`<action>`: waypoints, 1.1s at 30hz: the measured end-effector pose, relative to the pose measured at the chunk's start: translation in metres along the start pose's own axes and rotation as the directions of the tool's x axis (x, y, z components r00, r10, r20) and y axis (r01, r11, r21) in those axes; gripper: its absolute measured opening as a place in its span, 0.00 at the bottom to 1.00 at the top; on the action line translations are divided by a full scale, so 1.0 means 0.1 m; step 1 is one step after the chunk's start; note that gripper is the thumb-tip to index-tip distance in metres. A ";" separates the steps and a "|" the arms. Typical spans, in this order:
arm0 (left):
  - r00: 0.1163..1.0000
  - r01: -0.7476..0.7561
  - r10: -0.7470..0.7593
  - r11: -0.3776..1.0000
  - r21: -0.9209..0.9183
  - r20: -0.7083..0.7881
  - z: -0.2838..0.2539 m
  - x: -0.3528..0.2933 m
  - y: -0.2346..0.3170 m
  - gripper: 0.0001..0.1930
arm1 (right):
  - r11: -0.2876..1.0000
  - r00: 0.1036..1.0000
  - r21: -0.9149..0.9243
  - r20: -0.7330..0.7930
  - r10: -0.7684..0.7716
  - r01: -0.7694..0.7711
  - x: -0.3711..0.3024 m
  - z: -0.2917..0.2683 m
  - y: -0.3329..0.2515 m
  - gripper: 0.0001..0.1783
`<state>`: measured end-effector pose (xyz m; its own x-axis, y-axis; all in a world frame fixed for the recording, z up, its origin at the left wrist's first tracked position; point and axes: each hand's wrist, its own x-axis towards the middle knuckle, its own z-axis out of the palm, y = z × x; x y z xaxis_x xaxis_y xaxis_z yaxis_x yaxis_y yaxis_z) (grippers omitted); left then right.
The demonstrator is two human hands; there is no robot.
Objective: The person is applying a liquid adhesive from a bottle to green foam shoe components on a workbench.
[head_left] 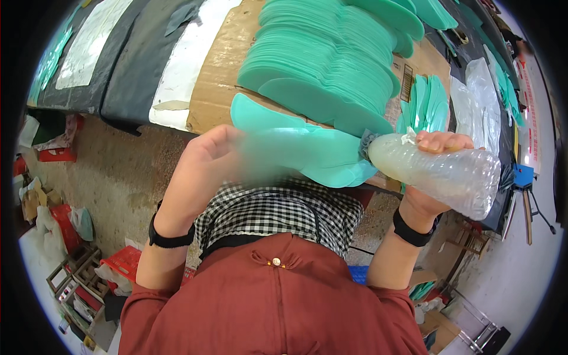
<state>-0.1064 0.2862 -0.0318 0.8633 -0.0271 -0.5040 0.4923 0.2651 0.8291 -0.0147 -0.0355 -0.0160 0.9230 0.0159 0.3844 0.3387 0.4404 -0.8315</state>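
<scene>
Bottle [438, 174] clamped in right hand [442, 142]; loose green sheets [334, 152] between it and left hand [208, 152], too blurred to tell its grip. I'd pin sheets flat, keep any squeeze light.

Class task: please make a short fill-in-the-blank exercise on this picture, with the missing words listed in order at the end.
1. The person's ____ hand grips the bottle.
2. The left hand is at the loose insoles, and the band on its wrist is ____.
3. The checked cloth on the lap is ____ and black.
4. Of the cardboard and the stacked insoles, the ____ lies underneath.

Missing words: right; black; white; cardboard.
</scene>
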 end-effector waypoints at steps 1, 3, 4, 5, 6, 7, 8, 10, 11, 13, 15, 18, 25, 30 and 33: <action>1.000 0.002 -0.002 1.000 0.005 0.011 0.05 -0.02 0.06 0.10 | 1.000 1.000 -0.006 -0.009 -0.005 0.005 -0.01 -0.02 -0.02 0.32; 0.999 -0.047 0.046 0.998 0.044 0.024 0.14 -0.08 0.15 0.07 | 0.999 0.997 -0.041 -0.070 -0.008 0.005 -0.03 -0.08 -0.05 0.27; 0.999 -0.045 0.044 0.998 0.049 0.030 0.16 -0.11 0.19 0.07 | 0.999 0.997 -0.042 -0.079 -0.011 0.008 -0.02 -0.07 -0.05 0.27; 0.998 -0.048 0.046 0.996 0.075 0.030 0.17 -0.13 0.23 0.07 | 0.997 0.996 -0.073 -0.092 -0.017 0.010 -0.01 -0.04 -0.06 0.26; 0.998 -0.051 0.048 0.994 0.101 0.030 0.18 -0.13 0.24 0.07 | 0.995 0.994 -0.104 -0.106 -0.022 0.011 0.00 -0.04 -0.06 0.25; 0.998 -0.048 0.045 0.993 0.104 0.034 0.17 -0.12 0.24 0.07 | 0.994 0.993 -0.106 -0.112 -0.023 0.011 0.01 -0.07 -0.06 0.25; 0.999 -0.046 0.047 0.992 0.116 -0.009 0.14 -0.11 0.24 0.06 | 0.998 0.996 -0.066 -0.092 -0.009 0.003 0.02 -0.11 -0.05 0.25; 0.996 -0.048 0.058 0.988 0.150 -0.067 0.03 -0.08 0.20 0.06 | 0.999 0.997 -0.031 -0.075 0.006 -0.008 0.00 -0.14 -0.06 0.25; 0.996 -0.042 0.054 0.988 0.151 -0.072 -0.05 -0.08 0.17 0.06 | 1.000 0.997 -0.016 -0.072 -0.007 0.006 -0.02 -0.09 -0.07 0.25; 0.994 -0.001 0.025 0.975 0.222 -0.104 -0.20 -0.05 0.10 0.07 | 1.000 0.997 0.003 -0.070 -0.014 0.014 -0.03 -0.02 -0.11 0.26; 0.992 0.015 0.016 0.972 0.233 -0.129 -0.25 -0.04 0.02 0.07 | 0.996 0.995 0.036 0.070 0.075 -0.077 -0.01 0.06 -0.14 0.29; 0.991 0.011 0.022 0.968 0.250 -0.130 -0.24 -0.03 -0.02 0.05 | 0.972 0.982 0.143 0.067 0.176 -0.184 -0.01 0.29 -0.08 0.34; 0.991 -0.053 0.075 0.982 0.182 -0.113 -0.18 -0.05 -0.01 0.05 | 0.780 0.894 0.442 0.151 0.422 -0.443 0.08 1.15 0.18 0.33; 0.994 -0.079 0.094 0.968 0.237 -0.050 -0.26 0.04 -0.06 0.05 | 0.688 0.800 0.409 0.289 0.525 -0.600 0.05 1.30 0.22 0.32; 0.998 -0.046 0.054 0.983 0.179 -0.041 -0.29 0.02 -0.07 0.05 | 0.648 0.760 0.408 0.230 0.608 -0.643 0.07 1.04 -0.02 0.31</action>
<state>-0.1117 0.3126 -0.0455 0.8835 0.0269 -0.4677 0.4638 0.0894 0.8814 -0.0273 0.0572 0.0299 0.8652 0.4864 -0.1215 -0.4481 0.6416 -0.6226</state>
